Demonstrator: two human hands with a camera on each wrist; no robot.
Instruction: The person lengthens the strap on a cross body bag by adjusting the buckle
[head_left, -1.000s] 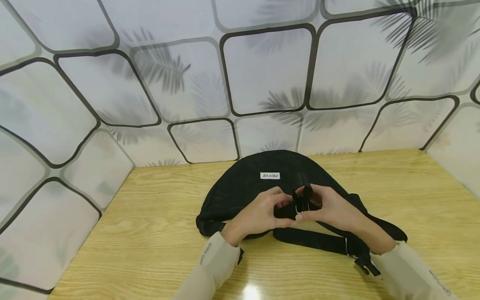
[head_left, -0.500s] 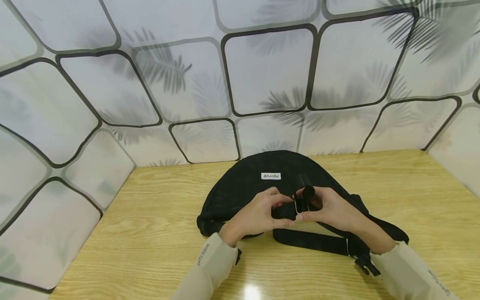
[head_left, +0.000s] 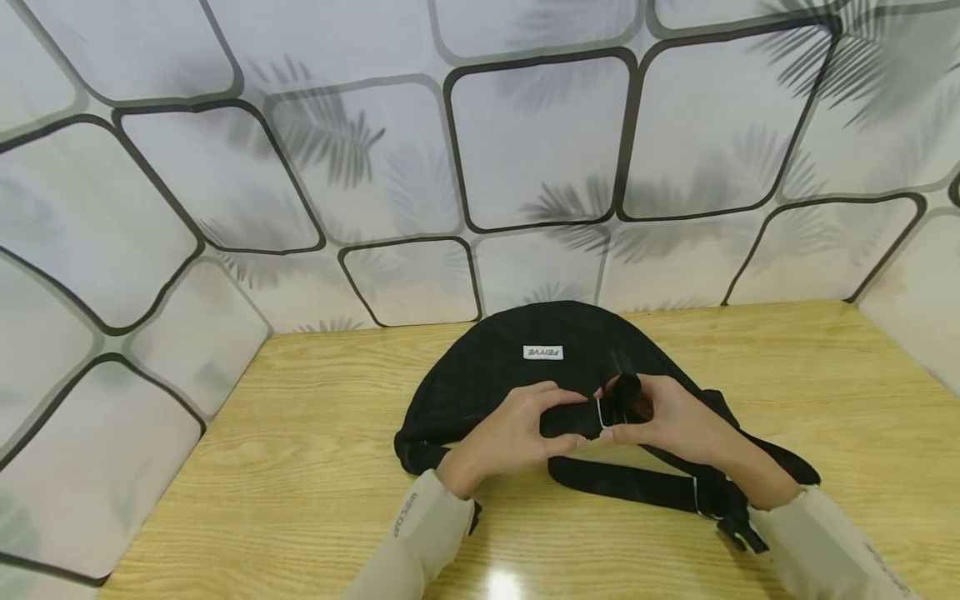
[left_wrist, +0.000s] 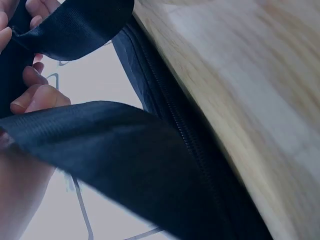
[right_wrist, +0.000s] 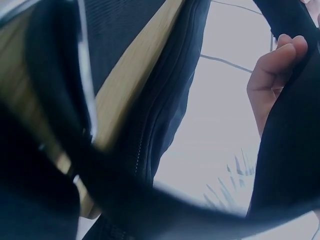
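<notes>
A black half-moon sling bag [head_left: 480, 375] with a white label [head_left: 543, 352] lies on the table in the head view. Just in front of it, my left hand [head_left: 517, 425] holds the bag's black strap [head_left: 564, 419] between thumb and fingers. My right hand [head_left: 671, 419] pinches the same strap at a metal slider [head_left: 601, 413], with a strap end curled up above it. In the left wrist view the webbing [left_wrist: 100, 145] crosses close to the lens, with fingers [left_wrist: 45, 97] behind it. Blurred webbing [right_wrist: 285, 140] covers part of the right wrist view.
Another strap length [head_left: 630, 483] loops along the wooden table [head_left: 285, 500] towards a black buckle [head_left: 741, 532] beside the right sleeve. A patterned cloth wall [head_left: 540, 150] rises behind the bag. The bag's zip [left_wrist: 165, 95] shows in the left wrist view.
Both hands stay close together over the bag's front. The strap between them and its slider have shifted slightly right, and more of the strap's flat face shows. The curled end has moved right too.
</notes>
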